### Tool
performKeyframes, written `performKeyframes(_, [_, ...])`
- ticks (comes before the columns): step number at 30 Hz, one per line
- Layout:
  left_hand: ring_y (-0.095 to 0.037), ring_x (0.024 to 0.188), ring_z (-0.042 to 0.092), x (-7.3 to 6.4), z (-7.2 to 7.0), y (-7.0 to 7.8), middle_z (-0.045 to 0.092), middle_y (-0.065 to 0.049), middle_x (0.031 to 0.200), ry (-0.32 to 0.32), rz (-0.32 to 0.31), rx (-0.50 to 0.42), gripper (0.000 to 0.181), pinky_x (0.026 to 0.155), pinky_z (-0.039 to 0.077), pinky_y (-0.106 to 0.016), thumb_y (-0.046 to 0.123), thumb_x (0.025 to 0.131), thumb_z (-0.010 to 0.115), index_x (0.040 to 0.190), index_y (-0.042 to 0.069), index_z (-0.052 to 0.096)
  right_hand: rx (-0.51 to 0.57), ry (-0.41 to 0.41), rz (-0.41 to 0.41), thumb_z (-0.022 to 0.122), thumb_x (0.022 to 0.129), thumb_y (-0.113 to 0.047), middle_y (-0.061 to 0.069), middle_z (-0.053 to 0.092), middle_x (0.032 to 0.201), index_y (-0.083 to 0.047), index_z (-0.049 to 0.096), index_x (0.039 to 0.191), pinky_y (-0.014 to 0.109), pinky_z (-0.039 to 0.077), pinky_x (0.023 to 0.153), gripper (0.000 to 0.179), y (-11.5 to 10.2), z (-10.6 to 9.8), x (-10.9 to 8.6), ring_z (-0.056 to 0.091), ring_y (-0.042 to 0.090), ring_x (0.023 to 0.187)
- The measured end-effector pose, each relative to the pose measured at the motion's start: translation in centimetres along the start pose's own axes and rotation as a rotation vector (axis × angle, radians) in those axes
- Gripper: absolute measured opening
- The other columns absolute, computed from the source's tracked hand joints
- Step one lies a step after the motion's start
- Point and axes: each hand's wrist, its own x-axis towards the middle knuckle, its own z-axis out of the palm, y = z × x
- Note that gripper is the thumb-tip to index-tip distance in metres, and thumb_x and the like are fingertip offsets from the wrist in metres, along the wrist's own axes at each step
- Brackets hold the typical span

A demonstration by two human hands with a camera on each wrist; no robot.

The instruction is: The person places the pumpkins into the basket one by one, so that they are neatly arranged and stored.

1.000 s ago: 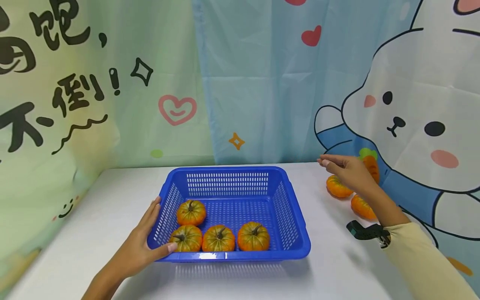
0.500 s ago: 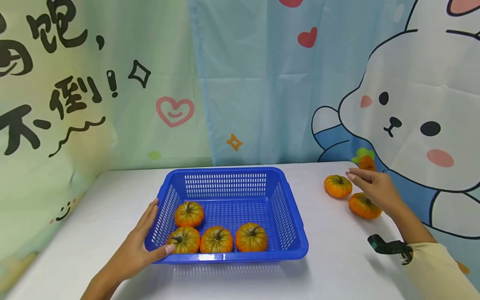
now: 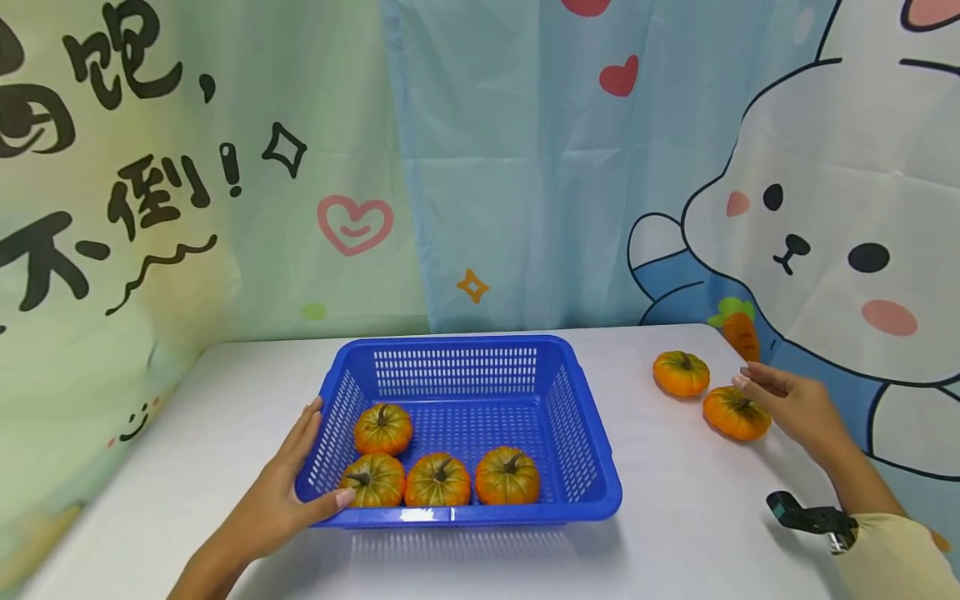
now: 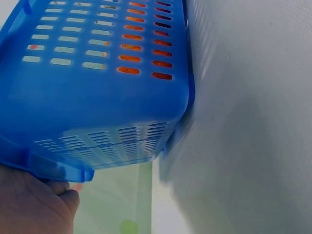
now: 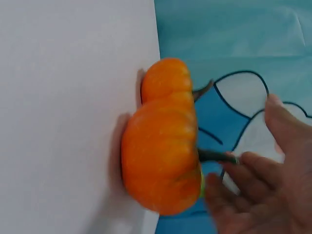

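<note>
My left hand point(image 3: 277, 492) grips the near-left corner of a blue plastic basket point(image 3: 465, 515), thumb over the front rim and fingers along the left side. Inside lie several small pumpkins, among them one at the right point(image 3: 507, 477) and one farther back point(image 3: 383, 428). My right hand point(image 3: 798, 408) is over a loose orange pumpkin point(image 3: 737, 414) on the right of the table. In the right wrist view the thumb stands apart from the fingers point(image 5: 248, 180), which are right by that pumpkin's stem point(image 5: 217, 156). Another pumpkin point(image 3: 681, 373) sits just behind it.
The white table point(image 3: 645, 533) ends at a printed curtain point(image 3: 495, 167) along the back and right. A dark wrist-camera mount point(image 3: 810, 515) juts from my right wrist, low over the table. The basket's perforated wall point(image 4: 97, 92) fills much of the left wrist view.
My right hand has drawn back to the right, from above the far loose pumpkin to the nearer one. The left hand and basket have stayed in place.
</note>
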Motion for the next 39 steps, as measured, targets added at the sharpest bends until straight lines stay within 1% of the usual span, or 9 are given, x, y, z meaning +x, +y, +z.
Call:
performKeyframes(4, [-0.042,0.145,0.007,0.0,0.0,-0.1,0.005,-0.009,0.162,0.002,0.007,0.008,0.101,0.103,0.017,-0.072,0.031,0.080,0.077,0.154,0.000,0.016,-0.067,-0.085,-0.029,0.047,0.096,-0.057,0.043,0.031,0.139,0.011,0.022,0.148,0.069,0.038,0.091,0.089,1.2,-0.1,0.0,0.033,0.059,0.119])
performKeyframes(7, [-0.043,0.145,0.008,0.0,0.1,-0.1,0.006,-0.009,0.162,0.004,0.011,0.016,0.100,0.103,0.018,-0.072,0.031,0.080,0.076,0.154,-0.001,0.016,-0.047,-0.141,0.007,0.046,0.095,-0.059,0.044,0.024,0.141,0.011,0.015,0.148,0.071,0.036,0.092,0.093,2.0,0.0,0.1,0.028,0.060,0.121])
performKeyframes(10, [-0.043,0.144,0.008,0.0,0.0,-0.1,0.006,-0.009,0.162,0.006,0.014,0.018,0.100,0.103,0.018,-0.072,0.031,0.080,0.076,0.154,-0.001,0.016,-0.027,-0.166,0.060,0.046,0.093,-0.064,0.045,0.020,0.142,0.011,0.011,0.149,0.072,0.034,0.093,0.099,2.6,0.2,0.1,0.025,0.061,0.123])
performKeyframes(16, [-0.043,0.145,0.007,-0.1,0.0,-0.1,0.005,-0.009,0.163,0.007,0.010,0.008,0.100,0.103,0.017,-0.072,0.031,0.080,0.076,0.154,0.000,0.016,-0.010,-0.165,0.101,0.047,0.089,-0.069,0.048,0.019,0.139,0.014,0.015,0.146,0.073,0.033,0.092,0.106,3.1,0.4,0.3,0.026,0.061,0.121])
performKeyframes(20, [-0.043,0.144,0.007,-0.1,0.0,0.0,0.005,-0.009,0.163,0.004,0.003,0.009,0.100,0.103,0.017,-0.072,0.031,0.081,0.076,0.154,0.000,0.016,0.004,-0.151,0.109,0.045,0.092,-0.065,0.048,0.022,0.138,0.014,0.022,0.145,0.072,0.034,0.093,0.097,3.1,0.5,0.4,0.028,0.060,0.119])
performKeyframes(25, [-0.043,0.144,0.007,0.0,0.1,0.0,0.005,-0.009,0.163,0.007,0.010,0.013,0.100,0.103,0.018,-0.072,0.031,0.080,0.076,0.154,-0.001,0.016,-0.013,-0.134,0.080,0.045,0.096,-0.057,0.047,0.027,0.136,0.014,0.028,0.144,0.069,0.038,0.092,0.087,2.8,0.7,0.3,0.033,0.058,0.116])
performKeyframes(31, [-0.043,0.145,0.008,0.0,0.1,0.0,0.006,-0.009,0.162,0.007,0.008,0.017,0.100,0.103,0.018,-0.072,0.031,0.081,0.076,0.154,-0.001,0.017,-0.012,-0.135,0.084,0.045,0.097,-0.057,0.046,0.026,0.137,0.014,0.028,0.144,0.068,0.038,0.093,0.086,2.4,0.8,0.2,0.033,0.058,0.117])
performKeyframes(35, [-0.043,0.144,0.008,0.0,0.0,0.1,0.005,-0.009,0.163,0.001,-0.008,0.024,0.099,0.103,0.019,-0.072,0.033,0.081,0.075,0.154,0.001,0.016,-0.024,-0.106,0.089,0.045,0.096,-0.057,0.045,0.030,0.136,0.012,0.031,0.143,0.065,0.042,0.092,0.085,2.5,1.3,0.4,0.037,0.055,0.113])
performKeyframes(39, [-0.043,0.144,0.008,0.0,-0.1,0.1,0.005,-0.009,0.163,-0.004,-0.015,0.029,0.099,0.103,0.019,-0.072,0.034,0.081,0.075,0.154,0.001,0.016,-0.019,-0.101,0.083,0.045,0.096,-0.058,0.044,0.031,0.136,0.012,0.034,0.143,0.063,0.043,0.092,0.085,2.0,2.0,0.3,0.038,0.054,0.113])
